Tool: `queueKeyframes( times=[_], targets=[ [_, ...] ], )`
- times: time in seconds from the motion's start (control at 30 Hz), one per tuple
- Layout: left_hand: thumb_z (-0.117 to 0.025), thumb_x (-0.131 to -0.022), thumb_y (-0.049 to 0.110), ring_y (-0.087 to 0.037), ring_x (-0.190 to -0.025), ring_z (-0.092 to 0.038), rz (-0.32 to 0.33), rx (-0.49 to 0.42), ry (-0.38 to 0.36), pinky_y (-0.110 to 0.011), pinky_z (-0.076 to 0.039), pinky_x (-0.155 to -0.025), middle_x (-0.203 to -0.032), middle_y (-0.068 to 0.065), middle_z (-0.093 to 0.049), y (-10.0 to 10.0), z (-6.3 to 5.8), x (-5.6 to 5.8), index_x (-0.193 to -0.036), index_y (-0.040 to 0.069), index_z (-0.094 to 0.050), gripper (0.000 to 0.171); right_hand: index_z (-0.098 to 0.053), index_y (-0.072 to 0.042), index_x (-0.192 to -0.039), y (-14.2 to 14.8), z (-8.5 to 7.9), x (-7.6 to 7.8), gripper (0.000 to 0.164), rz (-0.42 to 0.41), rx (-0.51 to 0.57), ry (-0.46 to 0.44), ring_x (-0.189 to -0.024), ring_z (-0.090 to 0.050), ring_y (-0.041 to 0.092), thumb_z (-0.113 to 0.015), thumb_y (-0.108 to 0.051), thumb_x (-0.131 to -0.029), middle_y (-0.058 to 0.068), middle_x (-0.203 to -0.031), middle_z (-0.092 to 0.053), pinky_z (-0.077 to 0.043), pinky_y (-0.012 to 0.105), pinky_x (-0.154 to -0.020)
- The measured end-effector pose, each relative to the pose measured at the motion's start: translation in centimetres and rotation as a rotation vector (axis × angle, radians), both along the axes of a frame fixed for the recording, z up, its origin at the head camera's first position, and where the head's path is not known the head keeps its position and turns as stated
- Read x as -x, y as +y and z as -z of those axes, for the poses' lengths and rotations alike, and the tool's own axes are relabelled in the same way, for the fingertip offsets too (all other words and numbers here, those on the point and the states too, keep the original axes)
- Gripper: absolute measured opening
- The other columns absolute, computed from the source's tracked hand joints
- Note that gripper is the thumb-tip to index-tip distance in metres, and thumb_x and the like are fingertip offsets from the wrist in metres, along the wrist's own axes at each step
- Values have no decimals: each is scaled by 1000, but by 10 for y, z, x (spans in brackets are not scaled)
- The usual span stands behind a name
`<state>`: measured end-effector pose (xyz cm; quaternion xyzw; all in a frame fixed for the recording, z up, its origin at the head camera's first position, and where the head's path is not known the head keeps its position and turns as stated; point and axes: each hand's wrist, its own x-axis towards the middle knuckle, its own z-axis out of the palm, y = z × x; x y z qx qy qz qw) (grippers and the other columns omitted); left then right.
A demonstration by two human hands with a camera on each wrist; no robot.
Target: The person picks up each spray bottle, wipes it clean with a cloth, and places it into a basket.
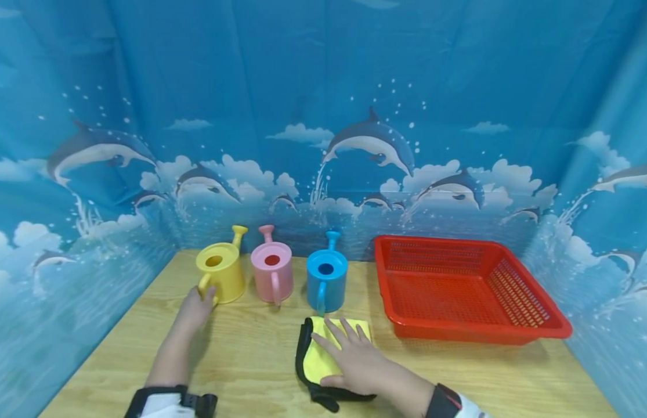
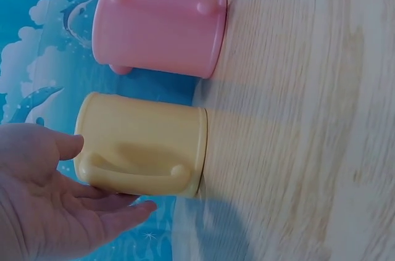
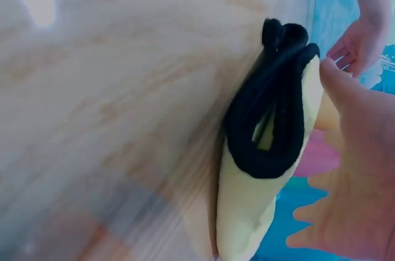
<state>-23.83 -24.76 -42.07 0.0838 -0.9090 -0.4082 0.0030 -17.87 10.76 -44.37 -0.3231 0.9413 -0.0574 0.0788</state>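
A yellow watering can (image 1: 226, 276) stands at the left of a row, with my left hand (image 1: 198, 307) at its handle. In the left wrist view, the thumb (image 2: 69, 145) reaches toward the can's top edge while loosely extended fingers pass beside the handle (image 2: 133, 178). My right hand (image 1: 357, 360) is spread over a folded yellow cloth (image 1: 318, 357) with black edging. In the right wrist view, its fingers are straight and apart above the cloth (image 3: 247, 211), the thumb close to the black edge.
A pink watering can (image 1: 260, 273) and a blue watering can (image 1: 336, 290) stand to the right of the yellow one, spouts toward the dolphin-print curtain (image 1: 281, 69). A red plastic basket (image 1: 469, 331) sits on the wooden table (image 1: 250, 360) at right.
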Motion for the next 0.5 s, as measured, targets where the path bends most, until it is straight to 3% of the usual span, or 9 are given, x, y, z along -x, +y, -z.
queueKeyframes(
  times=[0.23,0.5],
  targets=[
    [-25,-104,26,-56,-118,-41,-31,-23,-49,-62,-35,-101,-126,-45,-39,-3,-1,2,-132,-23,-23,56,-21,-39,-152,-1,6,8,79,-10,-34,-57,-146,-16,42,-54,-67,-85,7,-162,-13,-22,65,-111],
    [-25,-104,23,-50,-109,-47,-19,16,-36,-59,-40,-93,-117,-41,-45,-6,-2,2,-127,-20,-30,49,-19,-46,-150,-2,9,15,81,-18,-68,-124,-146,-16,43,-54,-71,-82,5,-162,-14,-22,69,-108]
  ],
)
